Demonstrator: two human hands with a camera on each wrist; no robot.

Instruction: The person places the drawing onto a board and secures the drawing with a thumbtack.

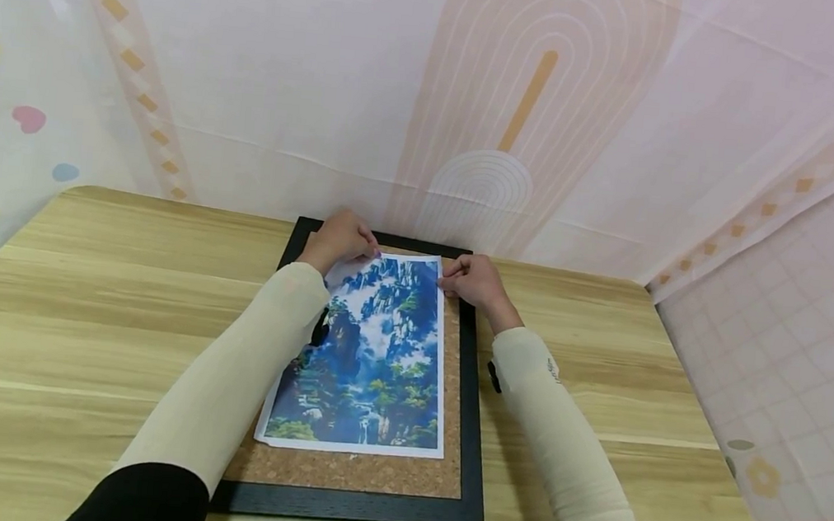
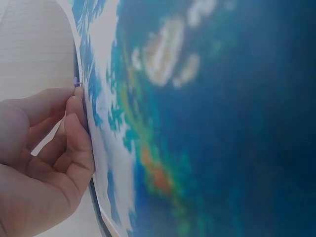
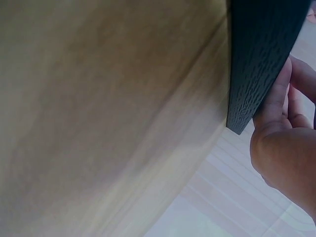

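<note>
Cork board (image 1: 369,471) in a black frame (image 1: 478,431), flat on the wooden desk (image 1: 85,306). On the cork lies a landscape print (image 1: 371,356), its near edge short of the board's near border. At the print's far left corner, the left hand (image 1: 340,241) has curled fingers (image 2: 74,118) pinching a small purple pin (image 2: 75,81) at the paper's edge. At the far right corner, the right hand (image 1: 474,286) has curled fingers touching print and frame; whether this grip clamps anything cannot be told. Beyond the board, a patterned backdrop (image 1: 517,137).
</note>
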